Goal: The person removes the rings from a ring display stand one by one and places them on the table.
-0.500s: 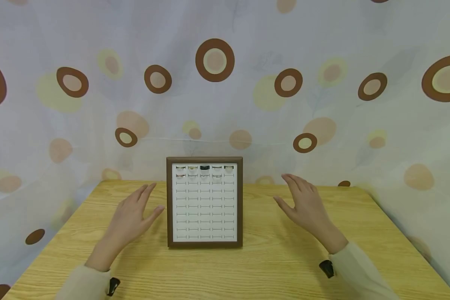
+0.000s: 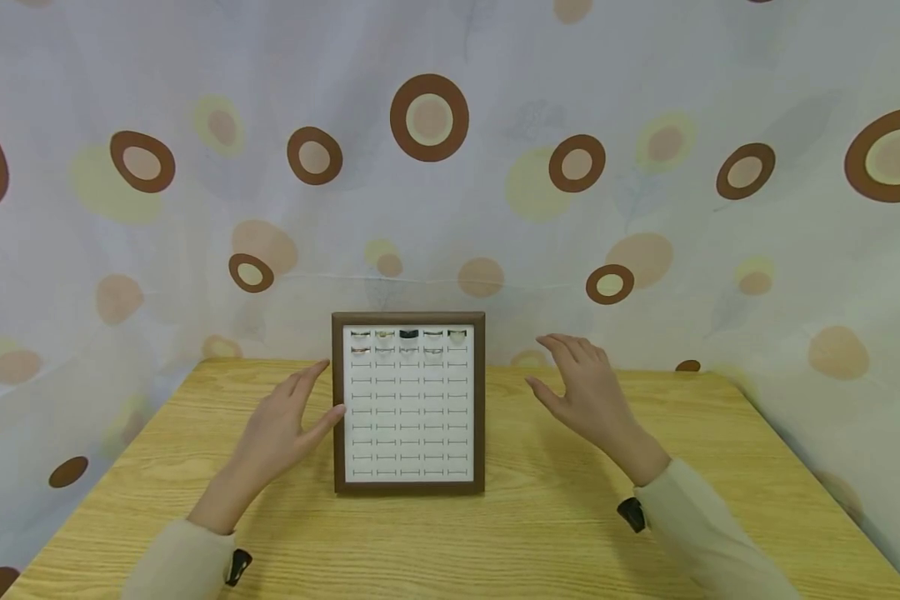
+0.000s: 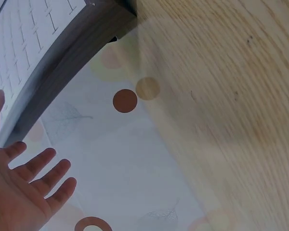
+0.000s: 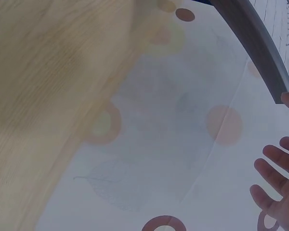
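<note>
A ring display board (image 2: pixel 409 417) with a brown frame and white face stands upright on the wooden table. Rings (image 2: pixel 408 334) fill its top row, and several more sit in the second row. At the board's left edge is my left hand (image 2: pixel 273 433), fingers spread, its thumb overlapping the frame in the head view. My right hand (image 2: pixel 592 396) hovers to the right of the board, apart from it, with thumb and fingers spread and nothing between them. In the left wrist view the left fingers (image 3: pixel 50 175) extend beside the frame's side (image 3: pixel 62 72).
The wooden table (image 2: pixel 420 550) reaches back to a pale curtain (image 2: pixel 480 225) printed with brown and yellow circles, which also hangs along both sides. A small black device (image 2: pixel 238 567) is on the left wrist, another black device (image 2: pixel 632 514) on the right.
My left hand has moved right, up to the board's left edge. My right hand has moved left, closer to the board. The board stands where it was.
</note>
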A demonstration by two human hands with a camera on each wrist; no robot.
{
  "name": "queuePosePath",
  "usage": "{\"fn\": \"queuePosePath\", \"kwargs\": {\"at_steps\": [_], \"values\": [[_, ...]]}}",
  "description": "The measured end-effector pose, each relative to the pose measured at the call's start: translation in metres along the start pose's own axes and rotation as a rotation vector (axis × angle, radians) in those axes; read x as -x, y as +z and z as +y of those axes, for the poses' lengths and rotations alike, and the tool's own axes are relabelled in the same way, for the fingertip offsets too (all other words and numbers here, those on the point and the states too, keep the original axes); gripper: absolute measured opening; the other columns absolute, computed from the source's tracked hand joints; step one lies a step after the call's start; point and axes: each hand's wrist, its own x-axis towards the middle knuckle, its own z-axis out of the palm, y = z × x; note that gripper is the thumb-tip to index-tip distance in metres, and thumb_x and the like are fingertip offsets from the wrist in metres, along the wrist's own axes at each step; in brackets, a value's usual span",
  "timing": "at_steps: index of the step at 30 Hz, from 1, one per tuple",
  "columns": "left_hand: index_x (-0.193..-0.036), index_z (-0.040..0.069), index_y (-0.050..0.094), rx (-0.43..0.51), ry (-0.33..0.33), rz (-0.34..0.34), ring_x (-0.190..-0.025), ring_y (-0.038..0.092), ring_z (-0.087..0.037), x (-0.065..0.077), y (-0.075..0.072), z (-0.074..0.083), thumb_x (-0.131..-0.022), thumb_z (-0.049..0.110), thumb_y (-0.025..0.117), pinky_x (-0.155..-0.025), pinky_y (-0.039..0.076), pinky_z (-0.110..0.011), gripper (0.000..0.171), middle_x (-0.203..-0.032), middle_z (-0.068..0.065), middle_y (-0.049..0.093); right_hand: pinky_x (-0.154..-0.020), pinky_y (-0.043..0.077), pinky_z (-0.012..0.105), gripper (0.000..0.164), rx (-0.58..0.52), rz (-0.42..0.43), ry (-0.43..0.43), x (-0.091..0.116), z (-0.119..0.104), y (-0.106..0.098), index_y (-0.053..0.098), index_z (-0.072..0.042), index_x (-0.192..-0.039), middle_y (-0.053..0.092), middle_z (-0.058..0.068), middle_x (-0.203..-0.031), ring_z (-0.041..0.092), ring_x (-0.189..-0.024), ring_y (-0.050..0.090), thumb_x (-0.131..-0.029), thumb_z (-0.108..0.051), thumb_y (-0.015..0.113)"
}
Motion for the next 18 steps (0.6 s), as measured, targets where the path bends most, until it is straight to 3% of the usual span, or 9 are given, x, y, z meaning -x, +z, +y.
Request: {"fn": "queuePosePath", "kwargs": {"at_steps": [9,18], "values": [[-0.142,0.01,0.029,0.113,-0.025,-0.043,-0.123,0.044,-0.035,-0.003,0.01,-0.004,-0.086,0.051,0.055,-0.097,0.038,-0.053,0.074,-0.134,-0.014,0.048,-0.084,0.042,0.049,0.048,-0.035,0.004,-0.027,-0.017,-0.012,0.005,0.057,0.0,-0.113,0.059,0.015,-0.112,0.033,-0.103,0.054,-0.075,-0.025,0.074],[-0.139,0.005,0.031,0.297,-0.008,-0.072,-0.109,0.056,-0.032,-0.008,0.019,-0.01,-0.087,0.041,0.06,-0.089,0.045,-0.048,0.07,-0.124,-0.017,0.055,-0.082,0.042,0.046,0.044,-0.063,0.017,-0.057,-0.034,-0.021,0.014,0.059,-0.002,-0.111,0.06,0.013,-0.11,0.031,-0.101,0.054,-0.075,-0.023,0.074]]}}
